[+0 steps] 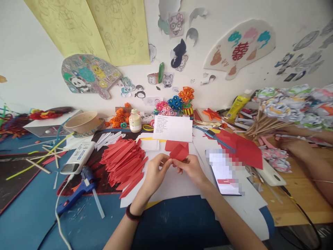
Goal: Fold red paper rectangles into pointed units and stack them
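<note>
Between my two hands is a folded piece of red paper [179, 151], raised a little above the white sheets [169, 189]. My left hand [157, 172] pinches its left corner between thumb and forefinger. The lower edge is gripped by my right hand [191, 169], its thumb in front and other fingers partly hidden behind. Just behind the held piece lies another red paper piece [169, 146]. A large heap of folded red strips [123, 161] is left of my left hand. A handwritten white card [173, 128] stands behind my hands.
A blue glue gun [79, 191] and white device [79, 158] lie left. Right are a phone [226, 173], red sheets [246, 149] and a watch [220, 139]. Another person's arm [309, 163] reaches in at the far right, near wrapped bundles on sticks [286, 107]. A bottle [135, 121] stands behind.
</note>
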`<state>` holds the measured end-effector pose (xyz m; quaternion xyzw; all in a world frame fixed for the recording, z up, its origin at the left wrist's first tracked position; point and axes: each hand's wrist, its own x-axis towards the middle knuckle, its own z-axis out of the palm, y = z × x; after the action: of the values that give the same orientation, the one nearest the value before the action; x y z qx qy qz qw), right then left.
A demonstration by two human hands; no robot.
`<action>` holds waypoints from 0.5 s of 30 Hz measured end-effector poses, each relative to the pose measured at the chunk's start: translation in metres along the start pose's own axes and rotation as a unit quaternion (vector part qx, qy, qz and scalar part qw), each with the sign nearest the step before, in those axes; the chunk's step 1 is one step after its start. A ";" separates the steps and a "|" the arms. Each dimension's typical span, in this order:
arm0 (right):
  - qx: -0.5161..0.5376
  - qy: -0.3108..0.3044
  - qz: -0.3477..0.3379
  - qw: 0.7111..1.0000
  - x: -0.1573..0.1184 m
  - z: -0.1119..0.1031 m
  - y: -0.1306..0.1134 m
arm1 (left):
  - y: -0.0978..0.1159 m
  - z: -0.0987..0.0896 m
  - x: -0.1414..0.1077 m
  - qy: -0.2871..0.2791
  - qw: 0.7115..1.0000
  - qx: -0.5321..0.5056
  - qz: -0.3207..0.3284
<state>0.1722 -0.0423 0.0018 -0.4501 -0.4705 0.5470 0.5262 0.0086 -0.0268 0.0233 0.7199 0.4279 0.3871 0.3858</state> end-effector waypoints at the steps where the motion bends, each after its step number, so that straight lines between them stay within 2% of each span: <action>1: 0.000 -0.013 0.008 1.000 0.000 0.000 0.002 | -0.002 0.001 0.000 0.011 1.000 -0.010 -0.005; 5: -0.006 -0.079 0.031 0.996 0.002 -0.003 0.004 | -0.011 0.001 0.002 0.036 0.999 -0.030 -0.019; 7: -0.018 -0.089 0.021 0.996 0.003 -0.007 0.000 | -0.013 -0.004 0.004 0.035 0.998 -0.038 -0.030; 9: -0.042 -0.056 0.000 0.998 0.002 -0.014 -0.006 | -0.014 -0.012 0.006 0.008 0.998 -0.050 -0.046; 12: -0.112 0.034 -0.024 0.993 0.000 -0.027 -0.013 | -0.013 -0.027 0.006 -0.068 0.996 -0.032 -0.053; 13: -0.137 0.031 -0.025 0.990 -0.001 -0.031 -0.014 | -0.013 -0.031 0.005 -0.088 0.995 -0.013 -0.048; 15: -0.184 -0.015 -0.013 0.983 -0.002 -0.037 -0.013 | -0.014 -0.037 0.003 -0.117 0.992 0.033 -0.036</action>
<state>0.2108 -0.0426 0.0093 -0.5250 -0.5765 0.4512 0.4341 -0.0273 -0.0113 0.0263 0.7567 0.4180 0.2717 0.4229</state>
